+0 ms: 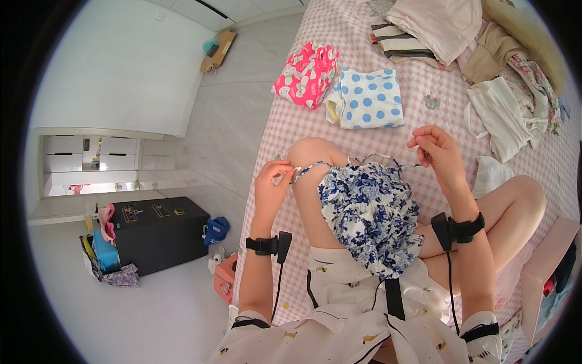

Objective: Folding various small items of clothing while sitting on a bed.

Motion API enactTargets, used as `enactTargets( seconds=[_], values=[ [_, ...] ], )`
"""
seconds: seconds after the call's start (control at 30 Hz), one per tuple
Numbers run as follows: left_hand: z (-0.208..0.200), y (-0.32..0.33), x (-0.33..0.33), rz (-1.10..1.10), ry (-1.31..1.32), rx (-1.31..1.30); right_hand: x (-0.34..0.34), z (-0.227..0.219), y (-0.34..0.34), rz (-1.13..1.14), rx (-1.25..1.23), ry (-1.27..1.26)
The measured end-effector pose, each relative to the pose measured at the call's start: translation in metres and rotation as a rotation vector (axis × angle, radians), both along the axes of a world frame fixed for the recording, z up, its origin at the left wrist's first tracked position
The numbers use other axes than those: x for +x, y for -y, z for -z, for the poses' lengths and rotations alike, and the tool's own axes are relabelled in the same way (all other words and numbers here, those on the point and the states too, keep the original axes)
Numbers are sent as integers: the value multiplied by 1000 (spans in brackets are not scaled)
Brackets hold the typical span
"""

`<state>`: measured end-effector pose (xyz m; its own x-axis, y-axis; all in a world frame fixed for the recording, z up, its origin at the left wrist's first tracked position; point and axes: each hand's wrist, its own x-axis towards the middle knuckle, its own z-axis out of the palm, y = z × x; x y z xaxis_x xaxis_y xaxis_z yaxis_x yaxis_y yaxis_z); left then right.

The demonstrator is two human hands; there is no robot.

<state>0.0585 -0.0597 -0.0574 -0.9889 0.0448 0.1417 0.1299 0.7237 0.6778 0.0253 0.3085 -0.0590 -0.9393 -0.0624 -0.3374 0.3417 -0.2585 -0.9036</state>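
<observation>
Across my lap lies a blue-and-white floral garment (370, 212) with thin straps, its gathered body bunched between my thighs. My left hand (273, 182) is closed in a pinch on the end of one strap (312, 168), drawn out to the left over my knee. On the other side my right hand (438, 151) has thumb and fingers pressed together at the end of another strap (411, 165), pulled to the right. Just beyond my knees sit a folded white cloth with blue dots (371, 100) and a folded pink printed cloth (306, 76).
A pink gingham bedspread (276, 130) covers the bed. Crumpled clothes (503, 118) pile up at the far right, with a pale pink bin (545, 273) nearer me. Left of the bed stand a black cabinet (160, 236) and an orange-pink box (225, 278) on the floor.
</observation>
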Motion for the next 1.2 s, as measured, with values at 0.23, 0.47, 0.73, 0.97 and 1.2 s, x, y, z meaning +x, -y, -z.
enactTargets(
  seconds=[0.23, 0.47, 0.73, 0.97, 1.2],
  values=[
    [-28, -50, -22, -50, -47, 156, 4, -10, 12, -70, 33, -163],
    [-22, -40, -20, -161, -24, -164, 6, -7, 9, -64, 43, -161],
    [-21, -42, -13, -149, -13, -104, 6, -4, 14, -130, -32, -137],
    [-31, -122, -2, 48, 121, 278, 16, -5, 29, -201, 23, -166],
    [-14, -159, 9, 79, 394, 883, 20, 4, 42, -257, -41, -161]
  ],
)
